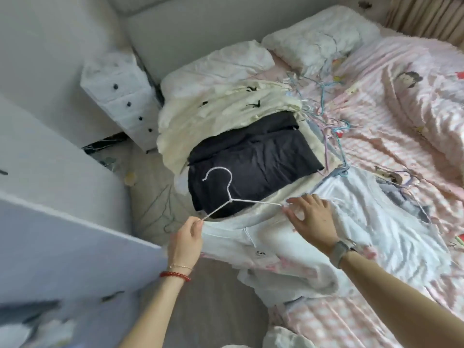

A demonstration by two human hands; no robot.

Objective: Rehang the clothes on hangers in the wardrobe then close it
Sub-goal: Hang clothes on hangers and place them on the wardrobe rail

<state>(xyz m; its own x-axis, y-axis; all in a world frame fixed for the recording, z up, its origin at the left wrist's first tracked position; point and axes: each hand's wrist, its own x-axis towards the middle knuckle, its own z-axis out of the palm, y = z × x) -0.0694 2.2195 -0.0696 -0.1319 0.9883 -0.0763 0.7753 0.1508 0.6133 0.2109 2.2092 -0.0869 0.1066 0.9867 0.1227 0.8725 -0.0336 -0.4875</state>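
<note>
A white T-shirt (266, 249) lies flat at the bed's near left edge, its neck towards the left. A thin white wire hanger (227, 194) sticks out of the neck, hook up over a folded black garment (253, 164). My left hand (185, 237) pinches the shirt's left shoulder together with the hanger's left arm. My right hand (312, 217) presses the shirt at the hanger's right arm, fingers spread. A cream garment (221, 106) with small black bows lies beyond the black one. Part of the hanger is hidden inside the shirt.
A tangle of thin coloured wire hangers (324, 114) lies mid-bed on the pink checked sheet (381, 136). More white cloth (391, 222) sits right of the shirt. A white drawer unit (120, 96) stands at the far left. The open wardrobe door (62, 237) is at near left.
</note>
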